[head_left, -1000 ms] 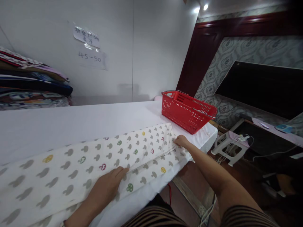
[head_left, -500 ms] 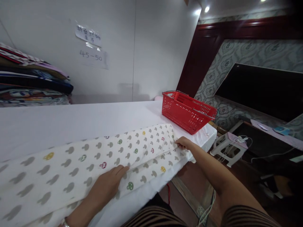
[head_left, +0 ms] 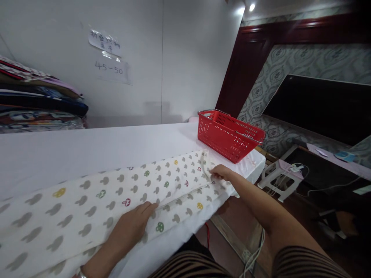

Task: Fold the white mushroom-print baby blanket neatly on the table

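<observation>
Well, from where I stand, the work in hand looks like folding and straightening one long patterned cloth, a pale piece printed with grey, yellow, green and red mushrooms. It runs along the near side of the white-covered table, from the left edge of the frame to just right of centre, with its upper layer laid over a lower one that shows as a strip nearest the person.

At the bottom centre, the left hand lies low on the cloth, fingers close together, their tips by the edge of the upper layer; the thumb is hidden, so I cannot tell whether it pinches or only presses. Right of centre, the right hand has its fingers curled in on the cloth near its right end, apparently gripping the edge, and the fabric puckers beside it.

I'd judge the step to be lining up those two edges. To my eye, the next move calls for a steady left hand as an anchor while the right draws that puckered end smooth; too hard a tug could skew the layers.

Just beyond that end sits a red basket, and folded fabrics are stacked at the left.
</observation>
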A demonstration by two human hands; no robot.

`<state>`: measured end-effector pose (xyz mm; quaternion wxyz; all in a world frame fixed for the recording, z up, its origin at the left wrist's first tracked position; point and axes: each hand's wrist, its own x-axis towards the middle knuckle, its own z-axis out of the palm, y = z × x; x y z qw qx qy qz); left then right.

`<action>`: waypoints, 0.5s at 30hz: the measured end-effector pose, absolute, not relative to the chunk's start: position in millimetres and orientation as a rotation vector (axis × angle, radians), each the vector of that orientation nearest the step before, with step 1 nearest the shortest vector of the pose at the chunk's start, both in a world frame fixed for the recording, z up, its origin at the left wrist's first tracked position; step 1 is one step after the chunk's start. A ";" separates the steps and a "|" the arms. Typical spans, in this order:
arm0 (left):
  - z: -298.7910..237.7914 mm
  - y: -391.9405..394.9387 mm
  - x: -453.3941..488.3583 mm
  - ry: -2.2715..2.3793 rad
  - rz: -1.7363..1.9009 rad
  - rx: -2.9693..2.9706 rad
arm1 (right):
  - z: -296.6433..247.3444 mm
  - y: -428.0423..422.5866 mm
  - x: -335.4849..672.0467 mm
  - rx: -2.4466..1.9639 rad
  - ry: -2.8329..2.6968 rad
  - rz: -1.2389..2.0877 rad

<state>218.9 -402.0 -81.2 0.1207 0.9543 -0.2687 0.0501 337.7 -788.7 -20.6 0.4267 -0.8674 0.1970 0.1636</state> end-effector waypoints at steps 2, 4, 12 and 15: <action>-80.2 -402.5 218.6 -0.793 0.143 2.785 | -28.7 -793.8 334.5 -2.240 0.554 0.417; -79.7 -402.9 218.5 -0.808 0.176 2.766 | -33.9 -798.6 332.1 -2.297 0.603 0.419; -82.2 -401.3 219.6 -0.833 0.219 2.774 | -34.1 -796.9 331.7 -2.405 0.646 0.386; -80.1 -402.0 218.5 -0.824 0.205 2.781 | -33.5 -793.9 330.8 -2.417 0.651 0.377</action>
